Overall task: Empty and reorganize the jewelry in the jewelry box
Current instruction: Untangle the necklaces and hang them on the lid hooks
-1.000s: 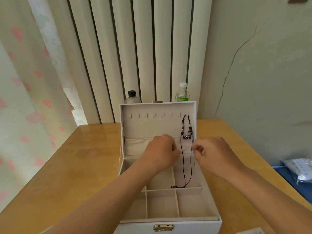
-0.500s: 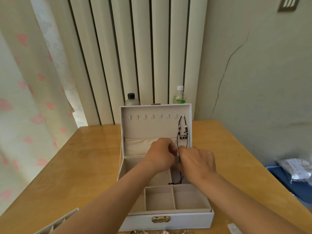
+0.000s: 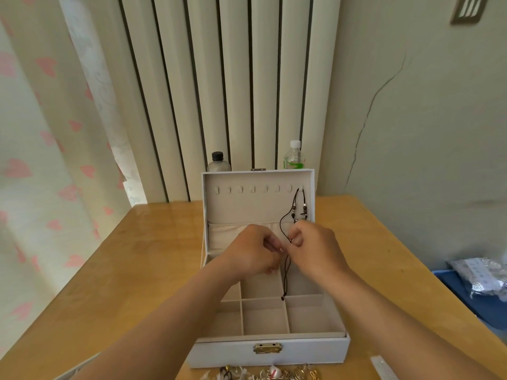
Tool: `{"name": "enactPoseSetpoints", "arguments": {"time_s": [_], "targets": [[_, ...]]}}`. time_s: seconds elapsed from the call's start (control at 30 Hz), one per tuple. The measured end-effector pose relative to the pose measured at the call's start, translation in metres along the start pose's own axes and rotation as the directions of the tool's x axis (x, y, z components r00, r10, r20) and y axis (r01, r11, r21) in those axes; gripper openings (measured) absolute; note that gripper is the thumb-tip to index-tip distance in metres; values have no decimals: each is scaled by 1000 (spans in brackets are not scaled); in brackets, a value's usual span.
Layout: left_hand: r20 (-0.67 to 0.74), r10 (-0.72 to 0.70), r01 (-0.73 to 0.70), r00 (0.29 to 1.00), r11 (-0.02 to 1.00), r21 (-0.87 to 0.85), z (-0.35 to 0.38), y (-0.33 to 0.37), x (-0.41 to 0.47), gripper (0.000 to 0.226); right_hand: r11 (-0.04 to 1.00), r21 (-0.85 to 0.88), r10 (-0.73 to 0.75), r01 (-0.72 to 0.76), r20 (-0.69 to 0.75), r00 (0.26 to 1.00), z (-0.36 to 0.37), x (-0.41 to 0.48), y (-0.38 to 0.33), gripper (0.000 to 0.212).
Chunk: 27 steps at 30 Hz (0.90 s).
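A white jewelry box (image 3: 271, 352) stands open on the wooden table, its beige compartments bare and its lid upright. A black cord necklace (image 3: 286, 278) with small beads hangs from the rightmost hook inside the lid, its loop reaching down into the box. My left hand (image 3: 253, 250) and my right hand (image 3: 315, 246) meet in front of the lid's fabric pocket, and both pinch the cord with their fingertips. A heap of loose jewelry (image 3: 274, 374) lies on the table in front of the box.
Two plastic bottles (image 3: 218, 161) (image 3: 294, 156) stand behind the lid by the striped wall panel. A blue bin (image 3: 466, 294) with a plastic bag sits at the right table edge. A pale tray corner (image 3: 74, 371) shows bottom left. A curtain hangs at left.
My right hand has moved left to meet my left hand at the cord. The hanging cord is now drawn left and pinched by both. The camera has tilted, showing the jewelry heap.
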State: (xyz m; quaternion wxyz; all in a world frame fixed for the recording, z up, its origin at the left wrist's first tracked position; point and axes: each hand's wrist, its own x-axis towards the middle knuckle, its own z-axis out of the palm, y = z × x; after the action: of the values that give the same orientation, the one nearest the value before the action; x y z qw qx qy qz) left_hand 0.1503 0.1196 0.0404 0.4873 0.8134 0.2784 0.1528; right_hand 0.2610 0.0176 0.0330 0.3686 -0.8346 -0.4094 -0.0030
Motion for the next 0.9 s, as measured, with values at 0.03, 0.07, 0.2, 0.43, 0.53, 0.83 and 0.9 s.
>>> {"name": "enactPoseSetpoints", "arguments": {"time_s": [0.03,0.07,0.2,0.43,0.53,0.83,0.9], "targets": [[37,-10,11,999,999,-36,-1,1,-3,18,986,148,70,-72,21,997,-3,3,-4,7],[47,-14,18,999,997,-70,-1,1,-5,21,948,285,133,-143,55,990,-4,4,-7,8],[-4,-27,26,1000,981,-190,3,1,-7,33,734,614,262,-291,139,955,-6,3,-13,10],[-231,93,-121,968,986,-111,-13,-2,0,4,720,612,276,-328,182,944,0,3,-12,12],[-297,139,-172,945,981,-89,-30,8,1,8,909,379,152,-175,89,984,2,4,-10,6],[-367,170,-247,915,953,-174,-38,36,19,13,894,-394,-171,214,142,975,16,2,-11,61],[-367,185,-265,912,947,-181,-36,39,23,12,885,-422,-161,199,124,979,18,5,-10,55]]}}
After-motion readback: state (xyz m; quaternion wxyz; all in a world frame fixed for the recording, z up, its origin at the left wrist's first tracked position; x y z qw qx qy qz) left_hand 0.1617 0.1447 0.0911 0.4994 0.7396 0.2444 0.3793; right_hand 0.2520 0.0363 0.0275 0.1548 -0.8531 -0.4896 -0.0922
